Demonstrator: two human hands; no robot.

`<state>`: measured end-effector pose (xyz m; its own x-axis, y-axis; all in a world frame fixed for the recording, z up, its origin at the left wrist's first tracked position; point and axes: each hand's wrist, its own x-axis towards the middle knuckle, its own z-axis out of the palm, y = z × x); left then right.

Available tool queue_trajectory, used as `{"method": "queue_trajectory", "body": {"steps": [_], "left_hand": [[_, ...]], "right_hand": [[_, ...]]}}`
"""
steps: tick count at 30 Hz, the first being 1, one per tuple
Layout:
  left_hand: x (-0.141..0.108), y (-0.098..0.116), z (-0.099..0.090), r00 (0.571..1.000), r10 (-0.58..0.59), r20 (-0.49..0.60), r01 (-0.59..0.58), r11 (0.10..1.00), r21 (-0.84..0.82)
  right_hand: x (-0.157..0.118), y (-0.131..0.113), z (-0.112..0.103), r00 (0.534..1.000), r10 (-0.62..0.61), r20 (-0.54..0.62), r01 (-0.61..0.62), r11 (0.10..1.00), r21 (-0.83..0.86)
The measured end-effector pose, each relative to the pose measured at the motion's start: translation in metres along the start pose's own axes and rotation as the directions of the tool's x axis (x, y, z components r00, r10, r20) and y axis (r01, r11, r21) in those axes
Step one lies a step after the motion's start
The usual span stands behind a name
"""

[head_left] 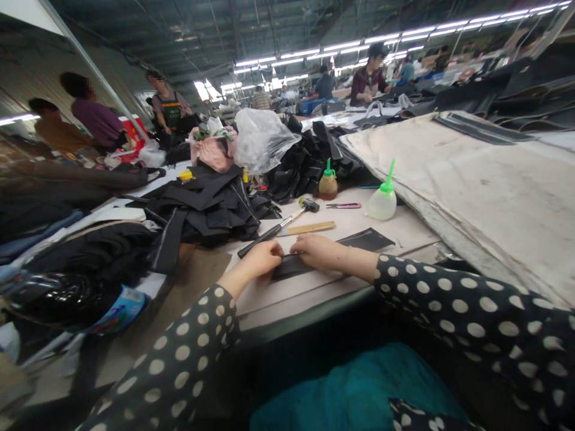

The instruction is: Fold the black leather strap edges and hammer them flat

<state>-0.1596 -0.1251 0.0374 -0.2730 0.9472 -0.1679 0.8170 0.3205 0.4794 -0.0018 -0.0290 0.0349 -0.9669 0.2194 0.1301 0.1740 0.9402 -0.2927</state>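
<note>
While left hand (268, 257) and right hand (317, 250) nearly meet at black strip (291, 267), neither is clearly nearer | strip on pale worktop (350, 215), right below fingertips, long axis roughly left-right | fingers bunched at far edge; pinching or not, can't tell

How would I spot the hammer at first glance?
Find the pale worktable in front of the polka-dot sleeves. Just beyond the left hand, beside the pile of black pieces, lies the hammer. Unlike the flat yellowish stick next to it, it has a chunky head and a black grip.
</note>
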Motion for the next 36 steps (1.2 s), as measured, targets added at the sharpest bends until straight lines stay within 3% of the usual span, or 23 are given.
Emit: {"method": "queue_trajectory", "body": {"steps": [8, 11, 20, 25, 31, 36], "left_hand": [[-0.001, 0.004, -0.002, 0.996, 0.088, -0.015, -0.087, 0.994, 0.059], [-0.003, 0.007, -0.003, 0.988, 0.155, -0.014, -0.151, 0.977, 0.153], [-0.033, 0.013, 0.004, 0.91, 0.412, 0.044, -0.355, 0.721, 0.595], [-0.044, 0.01, 0.007, 0.911, 0.397, 0.111, -0.379, 0.7, 0.606], [-0.044, 0.012, 0.008, 0.938, 0.34, 0.059, -0.307, 0.743, 0.595], [-0.044, 0.023, 0.011, 0.955, 0.295, 0.018, -0.242, 0.747, 0.619]], "right_hand": [[0.002, -0.005, -0.003, 0.999, -0.016, 0.034, 0.018, 0.999, -0.041], [0.002, -0.007, -0.003, 0.997, -0.047, 0.055, 0.053, 0.992, -0.116], [-0.008, -0.03, 0.001, 0.989, -0.094, 0.111, 0.128, 0.929, -0.349], [-0.017, -0.038, 0.012, 0.999, -0.042, -0.001, 0.038, 0.931, -0.364], [-0.016, -0.031, 0.023, 0.99, -0.035, -0.134, -0.013, 0.942, -0.337], [-0.019, -0.022, 0.022, 0.992, -0.027, -0.124, -0.013, 0.95, -0.311]]}}
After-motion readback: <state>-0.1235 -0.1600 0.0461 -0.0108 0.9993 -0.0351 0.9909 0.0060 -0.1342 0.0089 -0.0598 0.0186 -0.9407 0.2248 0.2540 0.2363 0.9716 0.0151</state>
